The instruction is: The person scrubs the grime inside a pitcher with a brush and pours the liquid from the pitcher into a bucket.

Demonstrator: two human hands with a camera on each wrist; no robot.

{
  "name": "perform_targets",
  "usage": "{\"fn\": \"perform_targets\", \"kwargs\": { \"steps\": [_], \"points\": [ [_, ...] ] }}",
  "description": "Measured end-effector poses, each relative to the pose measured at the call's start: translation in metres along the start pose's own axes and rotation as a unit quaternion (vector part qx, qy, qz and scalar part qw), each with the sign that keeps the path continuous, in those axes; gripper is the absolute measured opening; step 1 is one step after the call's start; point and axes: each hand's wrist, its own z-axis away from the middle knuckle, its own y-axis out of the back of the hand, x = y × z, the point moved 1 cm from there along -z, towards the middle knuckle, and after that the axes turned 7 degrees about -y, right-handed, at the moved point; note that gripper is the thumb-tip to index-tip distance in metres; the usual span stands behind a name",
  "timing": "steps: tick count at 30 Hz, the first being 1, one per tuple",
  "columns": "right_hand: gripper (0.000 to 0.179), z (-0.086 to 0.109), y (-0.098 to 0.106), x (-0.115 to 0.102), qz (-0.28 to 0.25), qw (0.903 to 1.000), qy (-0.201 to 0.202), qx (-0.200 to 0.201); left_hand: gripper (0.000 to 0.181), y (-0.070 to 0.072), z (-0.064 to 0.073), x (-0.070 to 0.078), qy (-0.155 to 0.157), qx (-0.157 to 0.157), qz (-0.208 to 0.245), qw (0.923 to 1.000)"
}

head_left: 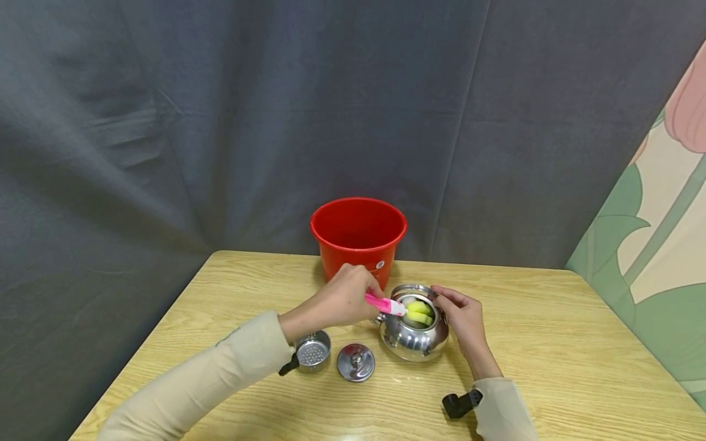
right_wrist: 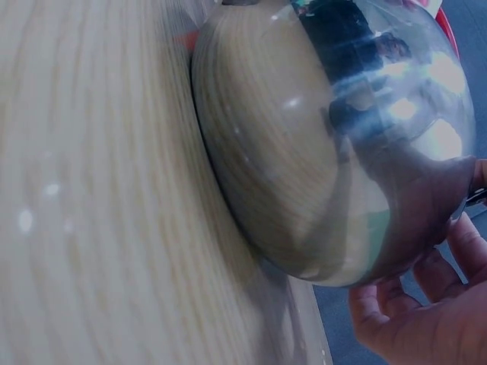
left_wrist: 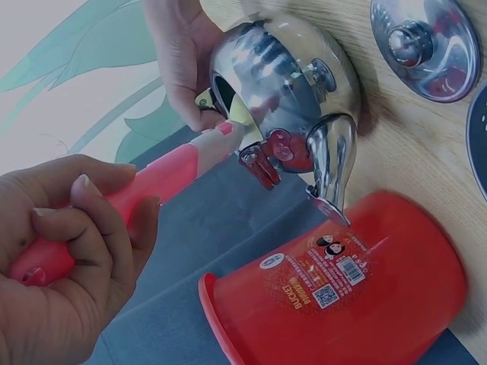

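My left hand (head_left: 349, 295) grips the pink-and-white handle of a sponge brush (head_left: 384, 304). Its yellow-green sponge head (head_left: 420, 311) sits inside the mouth of a shiny steel teapot (head_left: 413, 344). From the right, my right hand (head_left: 463, 317) holds the pot by its side near the rim, and fingers (right_wrist: 437, 277) bear against the rounded body. The pot's mouth faces up and toward me in the head view; its spout (left_wrist: 335, 156) shows in the left wrist view. Part of the sponge is hidden inside the pot.
Behind the pot stands a red bucket (head_left: 342, 257). A steel lid (head_left: 355, 362) with a knob lies left of the pot, and beside it is a perforated steel strainer (head_left: 313, 353). Dark cloth (head_left: 331, 122) hangs behind the wooden table (head_left: 551, 343).
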Motion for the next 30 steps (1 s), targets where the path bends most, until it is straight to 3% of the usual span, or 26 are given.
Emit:
{"fn": "perform_targets", "kwargs": {
  "steps": [30],
  "points": [
    [0.028,0.0001,-0.0013,-0.0001,0.002,1.0000,0.003,0.008,0.025,-0.0025,0.0037,0.0034,-0.006,-0.011,0.009,0.9999]
  ]
}}
